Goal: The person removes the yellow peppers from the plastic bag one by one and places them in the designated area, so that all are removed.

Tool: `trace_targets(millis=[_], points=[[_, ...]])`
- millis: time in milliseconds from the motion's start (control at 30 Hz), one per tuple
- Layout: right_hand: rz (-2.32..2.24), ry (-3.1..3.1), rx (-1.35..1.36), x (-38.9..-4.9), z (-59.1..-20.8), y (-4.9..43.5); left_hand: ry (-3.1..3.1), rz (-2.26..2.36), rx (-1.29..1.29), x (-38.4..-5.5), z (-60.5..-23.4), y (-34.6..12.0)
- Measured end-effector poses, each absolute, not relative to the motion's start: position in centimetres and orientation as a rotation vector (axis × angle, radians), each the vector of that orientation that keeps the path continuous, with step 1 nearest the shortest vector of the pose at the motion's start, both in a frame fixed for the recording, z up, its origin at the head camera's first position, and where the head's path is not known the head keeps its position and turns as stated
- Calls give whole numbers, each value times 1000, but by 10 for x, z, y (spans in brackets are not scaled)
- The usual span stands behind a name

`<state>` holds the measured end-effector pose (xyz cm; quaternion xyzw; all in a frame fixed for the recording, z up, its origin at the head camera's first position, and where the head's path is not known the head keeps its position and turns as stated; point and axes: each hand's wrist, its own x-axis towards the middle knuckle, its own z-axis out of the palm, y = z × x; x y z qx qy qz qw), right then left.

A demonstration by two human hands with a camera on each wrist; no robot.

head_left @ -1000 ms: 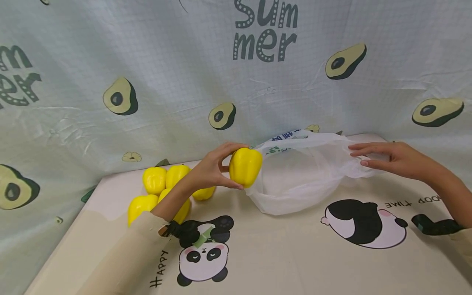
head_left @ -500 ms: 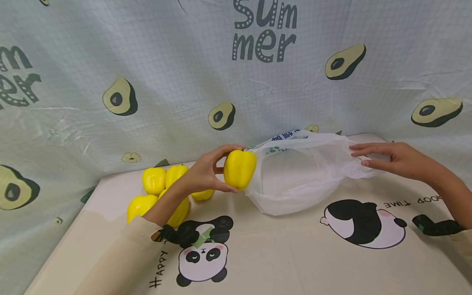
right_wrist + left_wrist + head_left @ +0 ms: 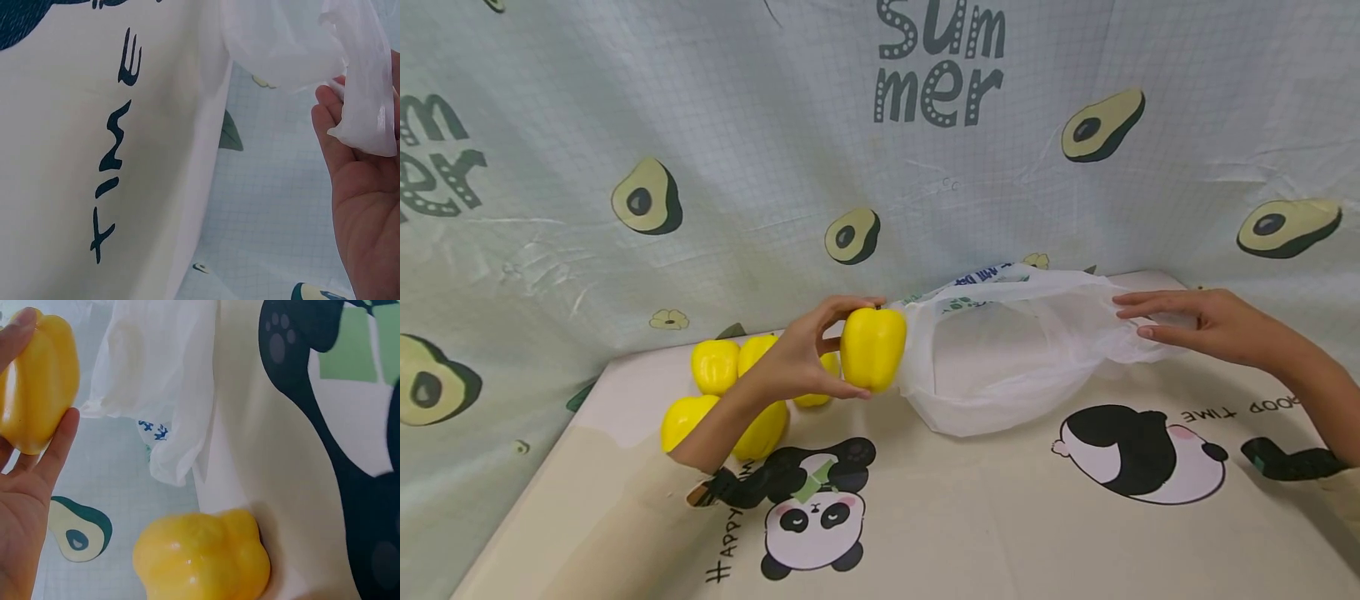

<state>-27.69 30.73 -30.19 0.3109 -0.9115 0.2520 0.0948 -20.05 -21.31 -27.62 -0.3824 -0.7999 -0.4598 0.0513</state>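
My left hand [image 3: 808, 354] grips a yellow bell pepper [image 3: 872, 348] upright between thumb and fingers, just left of the white plastic bag's mouth. In the left wrist view, this pepper [image 3: 39, 384] stands at the upper left, fingers around its side. The plastic bag [image 3: 1000, 412] lies with its wide mouth spread toward the pepper. My right hand [image 3: 1217, 325] holds the bag's gathered right end, fingers stretched out and thumb below. The right wrist view shows a fold of the bag [image 3: 369, 94] hanging across the fingers of the right hand [image 3: 369, 194].
Several more yellow bell peppers [image 3: 715, 367] sit in a cluster at the table's left, partly behind the left forearm. A panda-printed cloth covers the table [image 3: 985, 517]. Behind it hangs a pale curtain [image 3: 760, 150] with avocado prints.
My left hand has drawn back leftward and slightly down with the bell pepper, away from the bag's mouth. The right hand and the bag have hardly moved.
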Motion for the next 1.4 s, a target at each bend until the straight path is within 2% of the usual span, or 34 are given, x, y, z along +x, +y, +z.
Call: trace_targets(millis=[800,1400], points=[[758,-2699,943,-284,-298,307,-2463,-1363,-1012,-166,-282,-258],[774,-2716,940,-284,-297,308,-2614,-1163,-815,-141,-286,-279]])
